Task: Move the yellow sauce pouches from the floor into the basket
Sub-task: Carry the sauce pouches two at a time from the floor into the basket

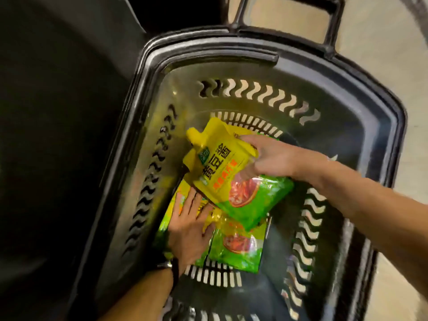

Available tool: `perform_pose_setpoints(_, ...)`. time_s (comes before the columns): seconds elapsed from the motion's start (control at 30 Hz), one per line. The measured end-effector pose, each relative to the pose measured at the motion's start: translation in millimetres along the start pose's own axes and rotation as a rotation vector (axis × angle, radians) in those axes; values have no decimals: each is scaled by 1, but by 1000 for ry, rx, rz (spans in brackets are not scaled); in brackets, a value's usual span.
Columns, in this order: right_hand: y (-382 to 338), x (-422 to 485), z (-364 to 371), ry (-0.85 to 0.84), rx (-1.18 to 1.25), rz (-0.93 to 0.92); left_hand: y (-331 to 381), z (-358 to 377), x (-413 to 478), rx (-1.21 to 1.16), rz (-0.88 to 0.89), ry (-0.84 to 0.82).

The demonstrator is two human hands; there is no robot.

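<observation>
head view: right hand (266, 158) reaches in from the right and grips the top pouch (222, 167) by its right edge, fingers curled around it, index finger lying along the upper edge. this pouch is yellow at the spout end and green at the bottom with a red food picture. it is tilted, spout up-left, inside the basket (231, 46), lying over the other pouches. left hand (190, 228) comes in from the bottom, palm down, fingers straight and spread, pressing flat on the pouches at the basket bottom. lower pouch (238, 249) lies flat on the slotted basket floor just right of the left hand, its green end toward the camera. third pouch (171, 205) is mostly hidden under the left hand, against the left basket wall. dark wristband (171, 265) on the left wrist. the basket is black plastic with wavy slots in its walls, and its handle (287, 19) is folded out at the far end. beige floor (382, 31) shows around it on the right. dark mass (58, 112) to the left, cannot tell what it is.
</observation>
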State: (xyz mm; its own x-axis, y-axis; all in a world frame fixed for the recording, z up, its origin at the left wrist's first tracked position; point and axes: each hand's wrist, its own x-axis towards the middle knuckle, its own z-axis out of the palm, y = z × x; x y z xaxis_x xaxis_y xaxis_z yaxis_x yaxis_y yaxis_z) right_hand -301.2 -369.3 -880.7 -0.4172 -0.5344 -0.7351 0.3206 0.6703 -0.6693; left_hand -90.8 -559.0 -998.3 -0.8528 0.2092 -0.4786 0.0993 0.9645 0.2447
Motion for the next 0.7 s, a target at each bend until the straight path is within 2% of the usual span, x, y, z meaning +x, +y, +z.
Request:
perform_pose_setpoints(0.1,21,43,-31,-66,-201,82,-5,7,-2,25,-30,44)
perform_pose_setpoints(0.23,36,69,-63,-136,-323,186,-10,17,2,31,42,106)
perform_pose_setpoints(0.3,33,79,-58,-9,-523,134,-11,18,1,48,30,103)
perform_pose_setpoints(0.4,30,74,-30,333,-699,-7,-10,15,-2,83,-14,57)
perform_pose_setpoints(0.43,32,72,-21,396,-744,-17,-10,17,-2,96,-13,81)
perform_pose_setpoints(0.57,34,73,-15,562,-566,-152,-10,17,-3,97,-18,56)
perform_pose_setpoints(0.63,29,73,-10,644,-724,-221,-10,15,-3,90,-24,48)
perform_pose_setpoints(0.7,29,73,5,653,-945,-316,-9,14,-2,91,-19,57)
